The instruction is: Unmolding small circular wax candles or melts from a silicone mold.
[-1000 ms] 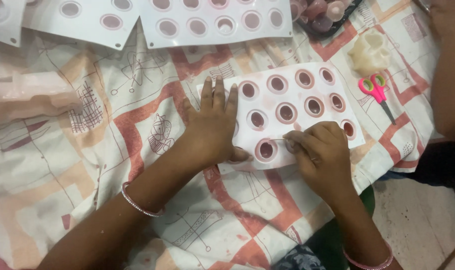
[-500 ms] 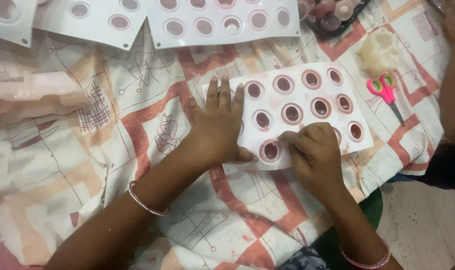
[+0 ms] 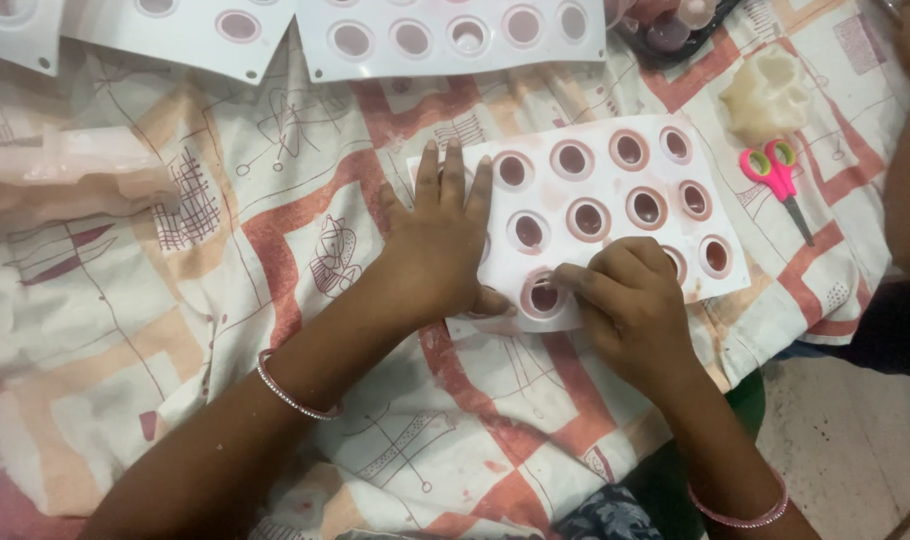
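A left hand lies flat, fingers spread, pinning a white mould sheet to the patterned cloth while the right hand, fingers bunched, presses at a pink-ringed cavity. Pink scissors lie nearby.
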